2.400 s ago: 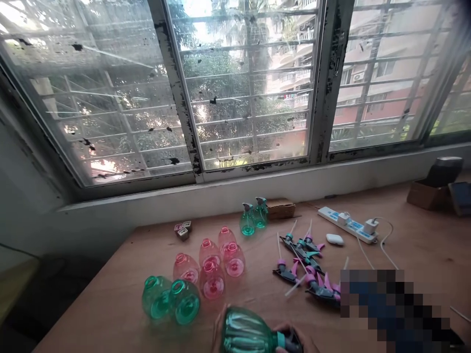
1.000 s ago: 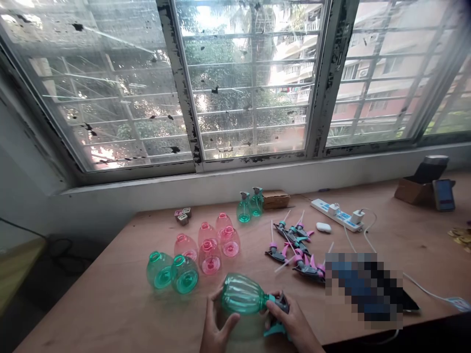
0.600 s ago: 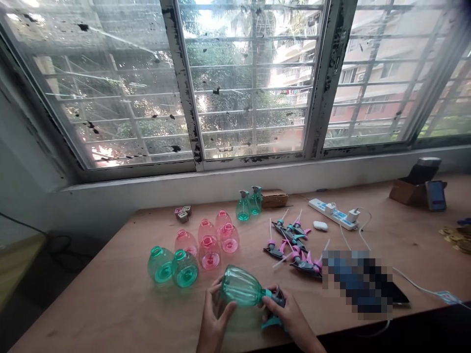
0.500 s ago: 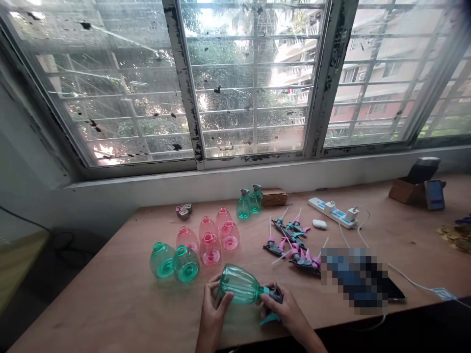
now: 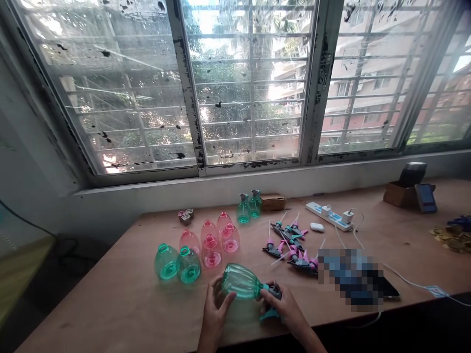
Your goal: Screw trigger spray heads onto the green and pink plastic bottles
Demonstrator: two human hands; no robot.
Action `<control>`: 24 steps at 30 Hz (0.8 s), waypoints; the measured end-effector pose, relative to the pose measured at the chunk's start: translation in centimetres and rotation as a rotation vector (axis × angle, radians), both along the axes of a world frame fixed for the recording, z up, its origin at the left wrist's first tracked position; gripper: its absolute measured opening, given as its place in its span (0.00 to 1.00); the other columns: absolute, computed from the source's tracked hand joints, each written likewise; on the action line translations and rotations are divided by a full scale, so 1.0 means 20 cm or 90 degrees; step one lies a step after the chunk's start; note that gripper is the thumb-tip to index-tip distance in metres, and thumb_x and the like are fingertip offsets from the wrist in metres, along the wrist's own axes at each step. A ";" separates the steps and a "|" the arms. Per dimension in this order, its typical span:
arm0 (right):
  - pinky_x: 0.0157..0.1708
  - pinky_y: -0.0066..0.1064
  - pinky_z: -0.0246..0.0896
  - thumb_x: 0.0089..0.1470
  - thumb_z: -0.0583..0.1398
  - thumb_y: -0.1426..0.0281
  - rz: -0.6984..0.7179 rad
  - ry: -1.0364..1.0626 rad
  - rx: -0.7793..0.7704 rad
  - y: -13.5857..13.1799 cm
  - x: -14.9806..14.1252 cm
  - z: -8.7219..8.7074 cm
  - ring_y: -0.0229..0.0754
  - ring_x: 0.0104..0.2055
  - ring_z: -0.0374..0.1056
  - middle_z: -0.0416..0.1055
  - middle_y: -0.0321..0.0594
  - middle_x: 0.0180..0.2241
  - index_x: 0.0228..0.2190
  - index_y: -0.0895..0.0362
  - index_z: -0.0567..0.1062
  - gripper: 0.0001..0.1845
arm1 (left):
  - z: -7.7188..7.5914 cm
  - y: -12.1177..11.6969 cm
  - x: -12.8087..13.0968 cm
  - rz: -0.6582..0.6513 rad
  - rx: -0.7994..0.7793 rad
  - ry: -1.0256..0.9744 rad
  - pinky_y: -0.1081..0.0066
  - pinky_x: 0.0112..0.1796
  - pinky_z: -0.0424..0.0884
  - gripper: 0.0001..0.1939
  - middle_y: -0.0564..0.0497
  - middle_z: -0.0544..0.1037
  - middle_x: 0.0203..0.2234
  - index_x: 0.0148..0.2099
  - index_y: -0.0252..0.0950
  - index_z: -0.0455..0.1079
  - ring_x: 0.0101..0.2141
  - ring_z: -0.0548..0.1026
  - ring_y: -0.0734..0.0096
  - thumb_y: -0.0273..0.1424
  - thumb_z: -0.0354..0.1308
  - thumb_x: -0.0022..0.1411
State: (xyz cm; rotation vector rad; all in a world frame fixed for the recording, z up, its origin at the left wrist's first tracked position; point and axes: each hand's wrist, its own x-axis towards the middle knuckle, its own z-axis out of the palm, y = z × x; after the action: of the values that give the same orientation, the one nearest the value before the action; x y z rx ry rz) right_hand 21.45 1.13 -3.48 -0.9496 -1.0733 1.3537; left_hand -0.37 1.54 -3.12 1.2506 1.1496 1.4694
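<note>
A clear green spray bottle [image 5: 241,281] lies on its side between my hands, above the table's front edge. My left hand [image 5: 218,301] is wrapped round its base end. At the neck, my right hand [image 5: 281,303] grips the dark grey spray head [image 5: 274,291], whose teal trigger [image 5: 270,314] points down. Left of my hands stand two open green bottles [image 5: 189,267]. Several open pink bottles [image 5: 211,252] are grouped just behind them. Loose spray heads [image 5: 290,245] with pink or teal parts and thin tubes lie in a heap to the right.
Two green bottles with spray heads [image 5: 243,211] stand at the back beside a brown box [image 5: 273,202]. A power strip [image 5: 328,215], white earbud case [image 5: 317,227], and dark tablet-like thing [image 5: 384,284], partly blurred, lie right. Small cubes [image 5: 186,215] sit back left.
The view has shifted slightly, so the table things appear a little displaced. Both hands keep their hold on the spray bottle and its head, with hardly any visible movement.
</note>
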 end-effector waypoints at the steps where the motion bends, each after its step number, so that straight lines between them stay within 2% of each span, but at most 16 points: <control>1: 0.25 0.32 0.68 0.48 0.69 0.53 0.000 0.003 0.001 0.00 0.00 -0.01 0.42 0.21 0.74 0.80 0.39 0.25 0.31 0.58 0.74 0.21 | 0.00 0.00 0.00 0.000 0.004 0.006 0.53 0.57 0.68 0.27 0.41 0.76 0.55 0.54 0.41 0.68 0.58 0.72 0.49 0.40 0.69 0.54; 4: 0.23 0.32 0.68 0.50 0.67 0.51 0.006 0.024 -0.007 0.02 0.01 -0.03 0.42 0.20 0.73 0.81 0.40 0.25 0.32 0.58 0.74 0.22 | 0.02 -0.03 0.00 0.010 0.021 0.028 0.55 0.59 0.65 0.25 0.45 0.77 0.55 0.55 0.43 0.71 0.59 0.70 0.51 0.38 0.68 0.55; 6: 0.21 0.31 0.67 0.49 0.67 0.49 0.019 0.036 -0.017 0.02 0.02 -0.04 0.42 0.19 0.73 0.80 0.39 0.24 0.33 0.58 0.74 0.24 | 0.02 -0.05 0.00 0.015 0.030 0.031 0.56 0.56 0.69 0.24 0.45 0.77 0.54 0.55 0.44 0.72 0.55 0.73 0.51 0.37 0.68 0.55; 8: 0.21 0.31 0.67 0.48 0.68 0.50 0.029 0.030 -0.019 0.02 0.02 -0.05 0.42 0.19 0.73 0.80 0.39 0.25 0.34 0.58 0.74 0.24 | 0.01 -0.07 0.02 0.004 0.047 0.005 0.57 0.54 0.71 0.30 0.43 0.75 0.56 0.58 0.44 0.69 0.54 0.74 0.51 0.40 0.68 0.54; 11: 0.24 0.33 0.68 0.49 0.68 0.52 0.031 0.004 0.001 0.00 0.03 -0.04 0.43 0.22 0.74 0.80 0.39 0.26 0.35 0.58 0.75 0.23 | 0.00 -0.08 0.04 -0.012 0.087 -0.054 0.56 0.54 0.71 0.39 0.38 0.71 0.59 0.64 0.42 0.60 0.57 0.72 0.48 0.50 0.63 0.55; 13: 0.27 0.35 0.69 0.50 0.68 0.53 0.041 -0.022 0.022 -0.03 0.03 -0.02 0.44 0.24 0.75 0.80 0.39 0.27 0.36 0.57 0.75 0.22 | -0.01 -0.07 0.04 0.003 0.087 -0.065 0.57 0.53 0.72 0.41 0.39 0.72 0.57 0.66 0.42 0.55 0.57 0.73 0.49 0.50 0.63 0.55; 15: 0.29 0.36 0.70 0.50 0.69 0.55 0.060 -0.056 0.041 -0.05 0.03 0.01 0.46 0.26 0.76 0.80 0.39 0.27 0.38 0.57 0.76 0.21 | -0.01 -0.06 0.03 0.037 0.066 -0.059 0.58 0.52 0.73 0.43 0.41 0.73 0.53 0.66 0.44 0.54 0.55 0.74 0.51 0.46 0.67 0.54; 18: 0.32 0.38 0.71 0.50 0.69 0.56 0.084 -0.079 0.062 -0.08 0.04 0.04 0.47 0.28 0.76 0.81 0.38 0.26 0.42 0.57 0.77 0.22 | 0.02 -0.06 0.01 0.065 0.042 -0.044 0.58 0.54 0.71 0.38 0.42 0.74 0.53 0.61 0.40 0.63 0.57 0.72 0.49 0.45 0.69 0.51; 21: 0.33 0.38 0.72 0.52 0.68 0.55 0.086 -0.053 0.060 -0.08 0.04 0.03 0.48 0.29 0.77 0.82 0.40 0.27 0.43 0.57 0.78 0.23 | 0.08 -0.08 0.01 0.033 0.042 -0.026 0.58 0.61 0.62 0.29 0.42 0.73 0.58 0.55 0.37 0.74 0.63 0.65 0.49 0.43 0.69 0.53; 24: 0.31 0.38 0.72 0.52 0.66 0.50 0.047 -0.007 0.037 -0.04 0.03 0.01 0.46 0.26 0.77 0.83 0.44 0.32 0.43 0.58 0.78 0.26 | 0.13 -0.10 0.02 -0.025 0.041 -0.023 0.58 0.65 0.54 0.30 0.46 0.71 0.62 0.59 0.41 0.72 0.66 0.60 0.52 0.39 0.69 0.54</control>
State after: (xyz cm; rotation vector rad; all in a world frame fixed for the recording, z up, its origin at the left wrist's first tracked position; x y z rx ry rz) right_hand 22.08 0.26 -3.25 -0.8835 -1.1603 1.3713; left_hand -0.03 -0.52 -0.50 1.2790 1.0557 1.5032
